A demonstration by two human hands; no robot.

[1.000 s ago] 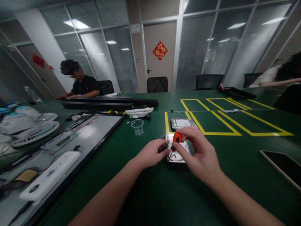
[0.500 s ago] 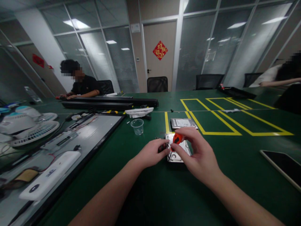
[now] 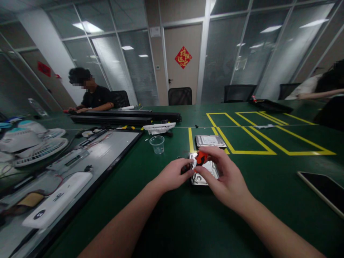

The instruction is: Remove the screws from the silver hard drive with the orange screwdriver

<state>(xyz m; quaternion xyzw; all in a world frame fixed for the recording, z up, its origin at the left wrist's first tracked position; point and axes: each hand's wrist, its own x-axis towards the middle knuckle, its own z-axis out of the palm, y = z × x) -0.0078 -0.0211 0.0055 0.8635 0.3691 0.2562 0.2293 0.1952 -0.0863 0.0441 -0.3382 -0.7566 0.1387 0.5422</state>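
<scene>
A silver hard drive (image 3: 206,179) lies on the green table, partly covered by both hands. My right hand (image 3: 224,175) grips an orange and black screwdriver (image 3: 202,157) between thumb and fingers, its shaft pointing down at the drive's left part. My left hand (image 3: 176,173) is at the drive's left edge, thumb and fingers pinched near the shaft around something dark that I cannot make out. Just behind lies a second hard drive (image 3: 210,141), label up, touched by neither hand.
A clear plastic cup (image 3: 157,145) and a white vented part (image 3: 159,128) stand left of the drives. A large panel (image 3: 107,154) fills the left side. At right lies a phone (image 3: 322,188). Two people sit beyond, at left (image 3: 98,95) and far right (image 3: 309,87).
The screwdriver handle has turned and tilted slightly to the left in my right hand, which has shifted a little left. My left hand looks unmoved.
</scene>
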